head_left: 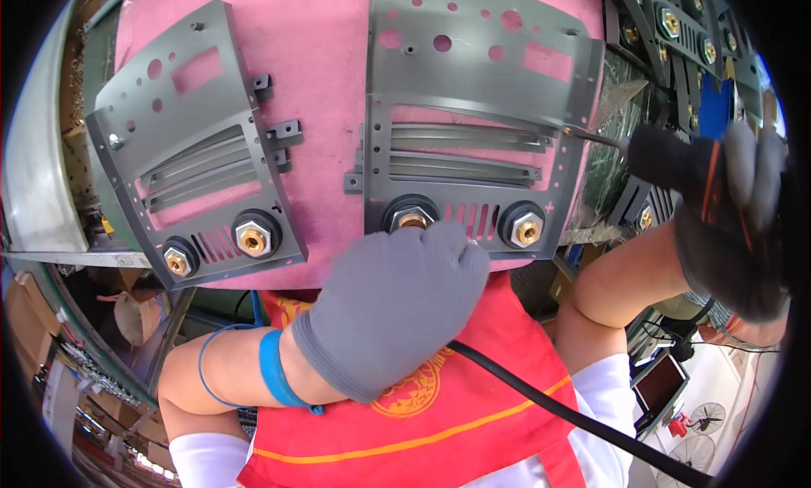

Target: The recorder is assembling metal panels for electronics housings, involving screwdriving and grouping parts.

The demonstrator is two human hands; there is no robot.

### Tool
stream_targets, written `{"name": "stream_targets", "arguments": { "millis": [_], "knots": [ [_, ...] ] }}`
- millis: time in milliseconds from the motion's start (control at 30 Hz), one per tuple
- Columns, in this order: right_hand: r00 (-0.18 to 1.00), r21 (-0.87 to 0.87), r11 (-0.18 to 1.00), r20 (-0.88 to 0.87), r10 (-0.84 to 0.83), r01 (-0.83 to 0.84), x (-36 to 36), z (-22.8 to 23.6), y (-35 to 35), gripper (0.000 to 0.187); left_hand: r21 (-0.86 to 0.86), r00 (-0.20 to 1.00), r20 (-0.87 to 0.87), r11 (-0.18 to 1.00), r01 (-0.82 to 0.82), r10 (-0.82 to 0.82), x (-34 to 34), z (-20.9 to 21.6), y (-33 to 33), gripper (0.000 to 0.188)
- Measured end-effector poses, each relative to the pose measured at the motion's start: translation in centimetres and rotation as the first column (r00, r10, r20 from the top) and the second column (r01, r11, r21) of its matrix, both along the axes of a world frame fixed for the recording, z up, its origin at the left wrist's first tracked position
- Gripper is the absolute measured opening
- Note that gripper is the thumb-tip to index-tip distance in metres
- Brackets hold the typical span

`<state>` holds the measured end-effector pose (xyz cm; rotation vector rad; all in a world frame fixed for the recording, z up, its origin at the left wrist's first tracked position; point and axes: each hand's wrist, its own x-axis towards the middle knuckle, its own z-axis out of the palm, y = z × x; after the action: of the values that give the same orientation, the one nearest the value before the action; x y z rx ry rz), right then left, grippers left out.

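Observation:
Two grey sheet-metal panels lie on a pink pad (329, 91). The right panel (473, 74) has round holes, slots, two slatted strips (465, 167) and brass fittings with hex nuts, one of them a brass fitting (528, 231) at its lower right. My left hand (397, 302), in a grey glove, is closed over this panel's lower edge by the other fitting, its fingertips partly hidden. My right hand (743, 209), in a grey and black glove, grips a black power screwdriver (667, 160) with orange lines. Its bit (596, 138) reaches the panel's right side by the slatted strips.
The left panel (194, 150) lies tilted on the pad, with its own brass fittings. More fitted panels (676, 32) are stacked at upper right. A black cable (574, 416) runs from under my left hand to the lower right. A blue strap (274, 370) circles my left wrist.

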<state>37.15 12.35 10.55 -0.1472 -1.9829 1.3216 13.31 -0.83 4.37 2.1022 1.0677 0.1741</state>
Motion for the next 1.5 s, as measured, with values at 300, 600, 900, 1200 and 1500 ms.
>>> {"name": "stream_targets", "arguments": {
  "millis": [300,600,900,1200,1500],
  "knots": [
    [0.850,-0.390,0.828,-0.176,-0.497,0.403,-1.7,-0.2,-3.4,0.020,-0.917,0.479,0.331,0.398,-0.041,0.813,-0.4,-0.2,4.2,0.043],
    [0.950,-0.359,0.903,-0.114,-0.292,0.235,-1.3,-0.5,-1.9,0.022,-0.936,0.442,0.324,0.353,0.018,0.836,0.2,-1.1,5.2,0.040],
    [0.597,-0.553,0.787,-0.545,-0.590,0.274,-8.2,0.5,-5.9,0.018,-0.968,0.487,0.224,0.250,0.011,0.844,0.2,0.1,5.7,0.047],
    [0.621,-0.554,0.803,-0.555,-0.554,0.221,-5.1,1.7,-6.6,0.013,-0.989,0.447,0.148,0.136,0.060,0.882,0.6,0.8,4.9,0.053],
    [0.645,-0.548,0.825,-0.581,-0.497,0.143,-5.6,2.4,-8.3,0.015,-0.980,0.436,0.142,0.063,0.191,0.889,0.6,-0.1,4.1,0.053]
  ]
}}
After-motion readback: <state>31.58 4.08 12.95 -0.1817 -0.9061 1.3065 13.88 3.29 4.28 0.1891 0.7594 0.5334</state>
